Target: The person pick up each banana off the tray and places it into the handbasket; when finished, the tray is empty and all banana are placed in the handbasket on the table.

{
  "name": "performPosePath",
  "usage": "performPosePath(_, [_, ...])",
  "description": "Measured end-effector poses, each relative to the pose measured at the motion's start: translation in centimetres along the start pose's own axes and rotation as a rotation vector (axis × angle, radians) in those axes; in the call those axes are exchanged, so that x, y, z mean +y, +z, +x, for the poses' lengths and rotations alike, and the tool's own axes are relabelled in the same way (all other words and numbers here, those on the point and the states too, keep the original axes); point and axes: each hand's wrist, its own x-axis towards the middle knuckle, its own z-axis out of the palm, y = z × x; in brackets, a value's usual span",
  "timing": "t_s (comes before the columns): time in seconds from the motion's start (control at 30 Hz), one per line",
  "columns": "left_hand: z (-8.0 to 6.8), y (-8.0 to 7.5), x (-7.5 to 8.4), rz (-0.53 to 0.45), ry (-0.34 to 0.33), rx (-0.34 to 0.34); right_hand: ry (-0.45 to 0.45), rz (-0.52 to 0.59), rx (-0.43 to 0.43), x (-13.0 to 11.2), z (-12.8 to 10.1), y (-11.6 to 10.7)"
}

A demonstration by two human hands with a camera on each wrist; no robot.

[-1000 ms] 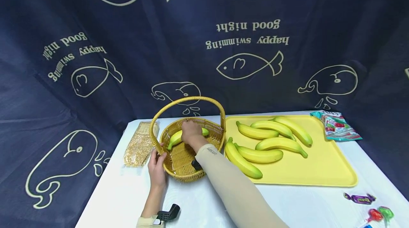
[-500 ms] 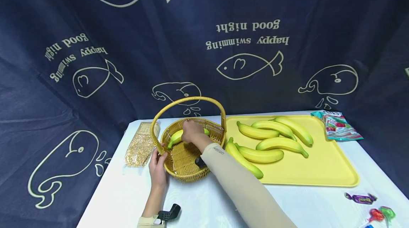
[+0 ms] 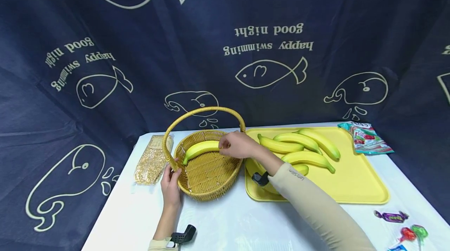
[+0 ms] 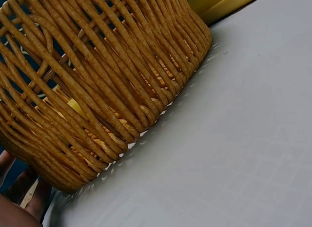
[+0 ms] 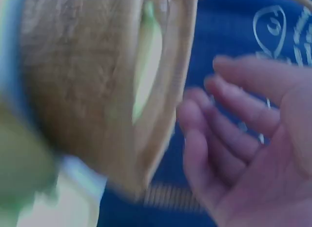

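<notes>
A wicker basket [image 3: 210,195] with a tall arched handle stands on the table, with one yellow banana [image 3: 201,149] lying along its back inside. At the basket's left side, by the foot of the handle, my left hand [image 3: 171,188] grips the rim. The left wrist view has that hand's fingers [image 4: 38,200] against the woven wall. Over the right rim is my right hand [image 3: 237,145], fingers loosely bent. In the right wrist view this hand [image 5: 248,124] holds nothing and is beside the blurred basket [image 5: 78,76], the banana [image 5: 148,66] visible inside.
To the right of the basket lies a yellow tray [image 3: 358,188] with several bananas [image 3: 306,159], partly covered by my right forearm. A bag of grains [image 3: 152,163] is left of the basket. A snack packet [image 3: 367,138], a purple candy [image 3: 391,216] and lollipops [image 3: 408,234] lie at the right.
My right hand has let go of the banana in the basket and moved right to the rim. The banana stays at the basket's back. My left hand keeps its grip.
</notes>
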Motion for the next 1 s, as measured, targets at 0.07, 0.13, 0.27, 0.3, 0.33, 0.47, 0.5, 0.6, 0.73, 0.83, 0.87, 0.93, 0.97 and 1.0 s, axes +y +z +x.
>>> performPosePath(0.07, [0.0,0.0,0.0,-0.002,-0.009,-0.001,-0.065,0.073,-0.033,1.7,-1.6,-1.0])
performPosePath(0.13, [0.1,0.0,0.0,-0.002,-0.027,-0.005,-0.100,0.174,-0.059,3.7,-3.2,-1.8])
performPosePath(0.27, [0.3,-0.3,0.0,0.016,-0.049,-0.025,-0.036,0.238,-0.022,7.8,-5.9,-2.7])
performPosePath(0.3, [0.3,-0.4,0.0,0.025,-0.048,-0.027,0.003,0.216,0.004,8.7,-6.4,-2.9])
performPosePath(0.33, [0.3,-0.4,0.0,0.037,-0.047,-0.028,0.043,0.167,0.029,9.6,-6.8,-3.0])
performPosePath(0.47, [0.3,-0.6,0.2,0.061,-0.037,-0.010,0.215,-0.021,0.056,12.3,-7.9,-3.3])
performPosePath(0.5, [0.3,-0.5,0.2,0.066,-0.033,-0.008,0.257,-0.054,0.040,12.7,-8.1,-3.3])
performPosePath(0.6, [0.1,-0.4,0.3,0.058,-0.026,-0.002,0.338,-0.146,-0.011,13.5,-8.6,-2.9])
performPosePath(0.73, [0.0,-0.2,0.2,0.037,-0.026,-0.006,0.353,-0.239,-0.038,13.7,-8.7,-2.1])
performPosePath(0.83, [-0.3,-0.1,1.3,0.030,-0.035,-0.029,0.347,-0.274,-0.036,13.6,-8.6,-1.6])
performPosePath(0.87, [-0.4,0.0,1.7,0.027,-0.036,-0.036,0.347,-0.282,-0.034,13.6,-8.5,-1.5])
performPosePath(0.93, [-0.6,0.2,2.5,0.021,-0.041,-0.048,0.352,-0.291,-0.036,13.6,-8.4,-1.4])
performPosePath(0.97, [-0.7,0.3,2.9,0.022,-0.042,-0.050,0.350,-0.294,-0.034,13.7,-8.4,-1.4])
performPosePath(1.0, [-0.8,0.3,3.1,0.017,-0.038,-0.049,0.353,-0.287,-0.034,13.7,-8.4,-1.4])
